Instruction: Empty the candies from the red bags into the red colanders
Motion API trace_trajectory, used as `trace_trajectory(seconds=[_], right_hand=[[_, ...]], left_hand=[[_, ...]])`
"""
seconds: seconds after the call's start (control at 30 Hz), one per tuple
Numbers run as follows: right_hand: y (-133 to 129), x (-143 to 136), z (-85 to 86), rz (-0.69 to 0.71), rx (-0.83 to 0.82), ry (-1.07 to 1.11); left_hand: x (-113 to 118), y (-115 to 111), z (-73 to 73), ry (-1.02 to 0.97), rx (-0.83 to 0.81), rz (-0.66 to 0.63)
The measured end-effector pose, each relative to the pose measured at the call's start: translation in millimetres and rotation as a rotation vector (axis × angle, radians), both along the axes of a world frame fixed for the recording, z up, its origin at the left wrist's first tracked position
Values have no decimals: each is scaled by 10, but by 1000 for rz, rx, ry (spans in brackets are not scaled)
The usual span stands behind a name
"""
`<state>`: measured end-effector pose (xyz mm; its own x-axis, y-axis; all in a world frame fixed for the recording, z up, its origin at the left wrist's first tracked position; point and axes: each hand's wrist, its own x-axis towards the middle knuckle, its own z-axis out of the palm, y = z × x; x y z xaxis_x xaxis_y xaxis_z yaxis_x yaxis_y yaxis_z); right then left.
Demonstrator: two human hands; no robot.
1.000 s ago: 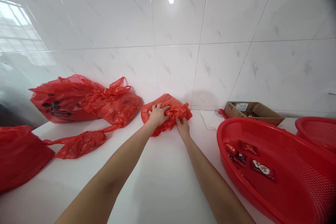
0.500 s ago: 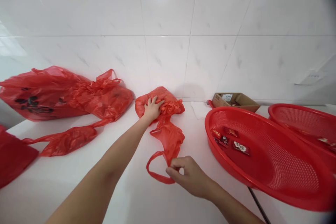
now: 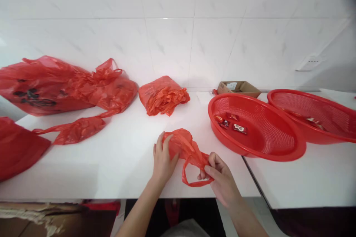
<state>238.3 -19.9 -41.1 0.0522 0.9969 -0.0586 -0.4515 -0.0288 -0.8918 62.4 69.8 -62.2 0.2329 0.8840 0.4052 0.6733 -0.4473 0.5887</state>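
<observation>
A crumpled red plastic bag with a looped handle stretches between my two hands near the front of the white table. My right hand pinches the bag at its handle end, thumb against bent fingers. At the bag's other end, my left hand has its fingers spread and touches the thin plastic. Behind them, a folded heap of red bags lies apart from both hands, near the wall.
Full red bags stand at the back left, with a small twisted bag before them. At right are a red plastic basket with several wrapped snacks, a second basket and a cardboard box. A gap divides two tables.
One bag has come away from the heap and is now nearer me. My left hand has left the heap and moved to that bag. The view has tilted downward.
</observation>
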Motion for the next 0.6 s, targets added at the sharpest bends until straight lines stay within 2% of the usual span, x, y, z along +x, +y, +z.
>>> trace_trajectory(seconds=[0.03,0.1,0.17,0.2,0.23,0.27,0.33,0.4,0.43,0.47,0.5,0.57,0.6], right_hand=[[-54,-46,6,19,-13,17],[-168,-96,4,106,-36,0],[-272,-44,-23,207,-53,-101],[-314,26,-40,212,-63,-188],[-349,119,-51,159,-75,-298],[-377,225,-50,50,-89,-425],[-426,414,11,-260,-93,-664],[-473,471,165,-503,-28,-788],[-493,427,268,-553,27,-803],[-504,334,374,-541,87,-805],[-500,202,469,-470,148,-810],[-422,-120,579,-207,270,-876],[-341,-274,578,-73,331,-936]], left_hand=[[20,-26,-98,-15,-11,64],[17,21,-172,-57,-92,130],[-55,131,-124,-95,-216,137],[-114,185,-78,-116,-274,136],[-183,229,-31,-139,-318,139],[-256,258,11,-163,-346,149],[-379,259,69,-223,-380,165],[-432,190,106,-293,-410,150],[-425,137,126,-328,-420,132],[-398,75,151,-357,-427,111],[-356,10,183,-394,-436,85],[-258,-120,266,-507,-471,12],[-217,-179,310,-571,-491,-31]])
